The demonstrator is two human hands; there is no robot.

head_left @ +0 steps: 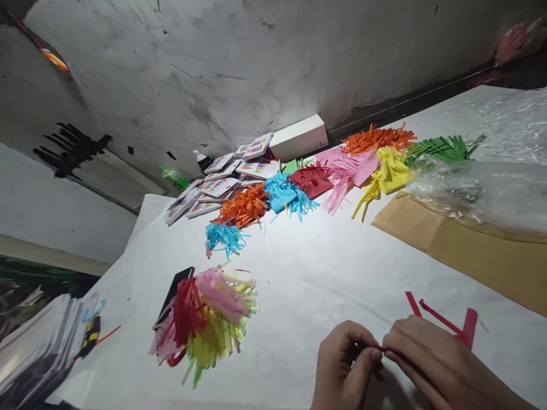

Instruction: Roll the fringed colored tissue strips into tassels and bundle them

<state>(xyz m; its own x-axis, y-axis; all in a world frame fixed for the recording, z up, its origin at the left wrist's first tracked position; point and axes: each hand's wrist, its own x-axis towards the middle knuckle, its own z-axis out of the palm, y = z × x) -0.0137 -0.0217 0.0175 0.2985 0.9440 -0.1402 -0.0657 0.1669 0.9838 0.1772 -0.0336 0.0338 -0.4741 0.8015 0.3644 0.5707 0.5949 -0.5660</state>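
Observation:
Low on the right of the head view, my left hand and my right hand meet fingertip to fingertip. Both are closed in a pinch on a thin, dark red twisted paper strip, of which only a short bit shows between them. Red paper strips stick out past the far side of my right hand; whether they join the pinched piece is hidden. To the left lies a loose heap of fringed tissue paper, with pink, red and yellow-green bunches.
Fringed paper bunches in orange, blue, pink and yellow line the white tabletop. Behind them are printed packets and a white box by the wall. A brown envelope lies under clear plastic at right.

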